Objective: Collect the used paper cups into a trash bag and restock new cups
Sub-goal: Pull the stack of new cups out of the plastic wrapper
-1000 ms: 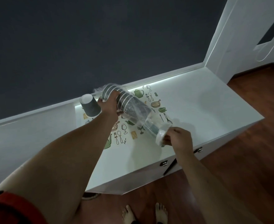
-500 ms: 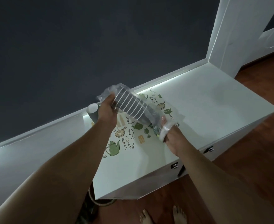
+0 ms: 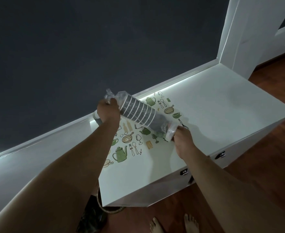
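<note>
The left hand (image 3: pixel 108 110) is clenched around the far end of a clear plastic sleeve of stacked grey paper cups with white rims (image 3: pixel 139 113), fingers curled over the gathered, crinkled plastic at the top. The right hand (image 3: pixel 183 137) grips the near end of the same sleeve, its fingers wrapped around the white rim of the outermost cup and the loose plastic there; the fingertips themselves are hidden behind the cup. The sleeve is held in the air between both hands, slanting down from the upper left to the lower right, above a white cabinet top (image 3: pixel 214 105).

Beneath the sleeve lies a cream-coloured mat printed with green teapots, pans, glasses and cutlery (image 3: pixel 130 145), flat on the cabinet top. Just behind the left wrist a single grey paper cup with a white rim (image 3: pixel 96 118) stands near the cabinet's back edge, mostly hidden by the hand. A lit strip runs along the base of the dark grey wall (image 3: pixel 71 47) behind the cabinet.

On the dark wooden floor (image 3: pixel 264 165) at the cabinet's near left corner sits a round woven basket (image 3: pixel 112 210), partly under the cabinet's edge, with a dark crumpled plastic bag (image 3: pixel 92 216) beside it, touching it. Two bare feet (image 3: pixel 173 224) show at the bottom edge. Small dark metal handles (image 3: pixel 184 172) sit on the cabinet front.
</note>
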Available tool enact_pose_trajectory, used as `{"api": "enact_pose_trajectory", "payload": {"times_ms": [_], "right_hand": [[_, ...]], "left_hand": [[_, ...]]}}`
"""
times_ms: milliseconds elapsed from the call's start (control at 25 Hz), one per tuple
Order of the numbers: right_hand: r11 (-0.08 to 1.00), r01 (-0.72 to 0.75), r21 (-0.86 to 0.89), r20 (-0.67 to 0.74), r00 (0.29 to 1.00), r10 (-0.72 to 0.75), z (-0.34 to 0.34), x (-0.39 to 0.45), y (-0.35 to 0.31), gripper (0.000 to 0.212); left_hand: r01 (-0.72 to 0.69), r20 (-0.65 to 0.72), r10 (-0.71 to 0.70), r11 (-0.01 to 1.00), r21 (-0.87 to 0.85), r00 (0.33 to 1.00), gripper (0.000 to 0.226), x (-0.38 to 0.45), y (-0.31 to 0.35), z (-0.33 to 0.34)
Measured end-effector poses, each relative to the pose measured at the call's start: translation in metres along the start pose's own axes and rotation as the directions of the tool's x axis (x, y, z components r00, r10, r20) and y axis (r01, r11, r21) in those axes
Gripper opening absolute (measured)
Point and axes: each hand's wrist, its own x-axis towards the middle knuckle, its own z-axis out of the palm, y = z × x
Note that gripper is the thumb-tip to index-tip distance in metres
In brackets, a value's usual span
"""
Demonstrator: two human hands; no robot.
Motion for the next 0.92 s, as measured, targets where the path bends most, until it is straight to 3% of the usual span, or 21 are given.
{"api": "enact_pose_trajectory", "payload": {"times_ms": [80,160,240,360,440,520,640,720,760,840,920], "right_hand": [[0.996,-0.017,0.083,0.021,1.000,0.015,0.000,-0.001,-0.003,0.016],[0.984,-0.072,0.162,0.051,0.997,0.064,-0.003,0.001,-0.005,0.018],[0.957,-0.121,0.263,0.124,0.988,0.091,-0.006,0.004,-0.008,0.018],[0.910,-0.163,0.381,0.181,0.978,0.100,-0.016,0.002,-0.010,0.017],[0.870,-0.186,0.457,0.171,0.978,0.119,-0.021,0.000,-0.011,0.021],[0.844,-0.197,0.499,0.156,0.978,0.136,-0.024,-0.001,-0.008,0.031],[0.840,-0.180,0.513,0.102,0.984,0.148,-0.024,0.002,-0.006,0.027],[0.841,-0.165,0.515,0.096,0.986,0.134,-0.024,0.002,-0.010,0.027],[0.841,-0.160,0.517,0.104,0.987,0.124,-0.025,0.000,-0.014,0.032],[0.818,-0.172,0.549,0.144,0.983,0.110,-0.030,-0.003,-0.016,0.045],[0.780,-0.189,0.597,0.180,0.979,0.100,-0.036,-0.008,-0.013,0.051]], "left_hand": [[0.114,-0.005,-0.115,0.990,-0.087,0.993,0.046,-0.004,0.003,0.002],[0.260,0.154,-0.225,0.927,-0.271,0.962,0.077,-0.003,0.006,0.005],[0.346,0.324,-0.263,0.910,-0.230,0.909,0.091,0.005,-0.003,0.009],[0.370,0.409,-0.268,0.908,-0.195,0.872,0.052,0.013,-0.013,0.013],[0.436,0.397,-0.291,0.831,-0.346,0.870,0.034,0.008,-0.005,0.013],[0.416,0.447,-0.215,0.807,-0.419,0.868,0.042,0.005,-0.001,0.012],[0.429,0.593,-0.135,0.816,-0.389,0.794,0.088,-0.011,-0.004,0.018],[0.385,0.700,-0.051,0.862,-0.329,0.712,0.085,-0.025,-0.009,0.024],[0.368,0.701,-0.057,0.879,-0.302,0.711,0.071,-0.026,-0.009,0.028],[0.369,0.618,-0.123,0.884,-0.288,0.776,0.038,-0.028,0.000,0.033],[0.344,0.518,-0.198,0.917,-0.202,0.832,0.026,-0.025,0.007,0.038]]}}
